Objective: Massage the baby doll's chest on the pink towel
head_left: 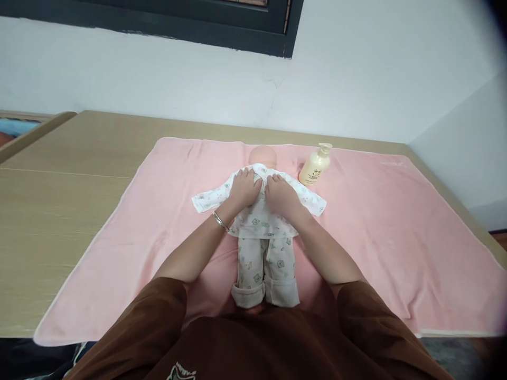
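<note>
A baby doll (263,156) with a bare, smooth head lies stretched out, its arms out to the sides. It wears a white long-sleeved shirt (261,226) with small printed animals and matching trousers (250,264) with turned-up cuffs. My left hand (245,189) rests on the doll's upper body, fingers laid out over the shirt near the shoulder. Opposite it, my right hand (282,194) lies on the other side of the upper body, its fingers slightly bent against the cloth. Both thumbs point towards the middle. The doll's face does not show.
Under the doll a pink blanket (368,221) is spread over a wooden table (59,211), with some wrinkles at the right. A cream pump bottle (315,168) stands tilted in view beside the doll's right-hand sleeve. Behind the table is a white wall (178,79) with a dark window frame (198,24).
</note>
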A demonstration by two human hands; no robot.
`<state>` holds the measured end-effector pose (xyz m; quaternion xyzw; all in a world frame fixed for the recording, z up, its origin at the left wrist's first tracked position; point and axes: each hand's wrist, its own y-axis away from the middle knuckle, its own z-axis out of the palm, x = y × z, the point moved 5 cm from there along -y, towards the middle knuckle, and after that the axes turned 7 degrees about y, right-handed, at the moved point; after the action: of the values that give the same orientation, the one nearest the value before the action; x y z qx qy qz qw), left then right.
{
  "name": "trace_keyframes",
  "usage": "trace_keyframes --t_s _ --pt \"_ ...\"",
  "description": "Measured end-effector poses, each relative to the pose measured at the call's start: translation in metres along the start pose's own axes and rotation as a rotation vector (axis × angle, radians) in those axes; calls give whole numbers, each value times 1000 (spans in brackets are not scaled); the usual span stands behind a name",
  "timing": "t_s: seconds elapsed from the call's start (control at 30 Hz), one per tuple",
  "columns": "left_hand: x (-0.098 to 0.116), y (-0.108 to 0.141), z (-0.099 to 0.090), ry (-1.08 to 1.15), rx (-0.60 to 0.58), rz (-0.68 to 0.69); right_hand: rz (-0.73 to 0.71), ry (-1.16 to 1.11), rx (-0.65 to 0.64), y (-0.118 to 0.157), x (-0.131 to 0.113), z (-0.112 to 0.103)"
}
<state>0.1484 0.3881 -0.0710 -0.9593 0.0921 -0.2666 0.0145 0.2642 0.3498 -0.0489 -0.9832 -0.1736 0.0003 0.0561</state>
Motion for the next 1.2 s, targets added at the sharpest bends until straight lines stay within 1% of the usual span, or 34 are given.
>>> trace_keyframes --t_s 0.17,0.23,0.4,0.5,0.67,0.73,0.8,0.87,1.0,1.1,1.2 --pt "2 7 8 -43 86 25 143 -137 -25 -17 20 13" --pt "2 7 10 -47 111 33 163 -152 -21 -21 24 19" --pt "-4 3 13 -27 135 53 147 -155 -3 -22 25 25" --pt "-2 6 12 -15 155 76 136 -140 -1 -21 25 24" --pt "13 25 10 -74 168 37 112 -113 3 -21 27 17" --pt "18 33 10 -85 188 40 93 -82 5 -19 25 13" --pt "18 35 11 -68 204 56 78 -25 3 -14 20 8" --pt "15 30 11 -45 185 90 47 49 -9 -7 11 2" --pt "1 12 10 -80 76 164 4 167 -34 13 -10 -10" --pt "-6 4 7 -73 47 149 6 190 -68 22 -17 -14" --pt "-7 2 4 -35 45 96 13 192 -81 26 -17 -16"
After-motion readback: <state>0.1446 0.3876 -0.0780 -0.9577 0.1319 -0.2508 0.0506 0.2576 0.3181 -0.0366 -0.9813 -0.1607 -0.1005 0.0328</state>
